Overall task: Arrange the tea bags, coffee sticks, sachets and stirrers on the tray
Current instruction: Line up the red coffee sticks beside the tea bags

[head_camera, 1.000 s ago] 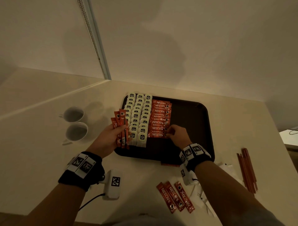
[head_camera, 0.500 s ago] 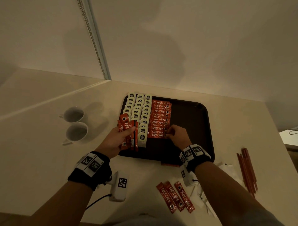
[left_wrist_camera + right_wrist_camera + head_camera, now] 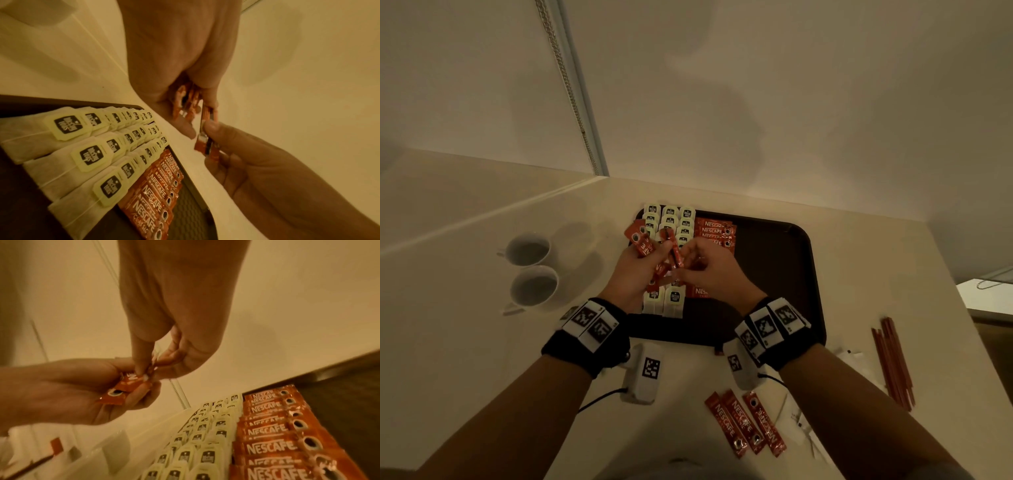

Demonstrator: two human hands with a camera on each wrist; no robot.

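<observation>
Your left hand (image 3: 635,274) grips a bunch of red coffee sticks (image 3: 641,240) above the dark tray (image 3: 784,274) at the desk's (image 3: 465,342) far edge. Your right hand (image 3: 717,270) pinches one stick (image 3: 675,251) from that bunch. On the tray lie rows of tea bags (image 3: 671,219) and coffee sticks — three loose sticks (image 3: 744,423) and stirrers (image 3: 892,363) lie near the desk's near right edge.
</observation>
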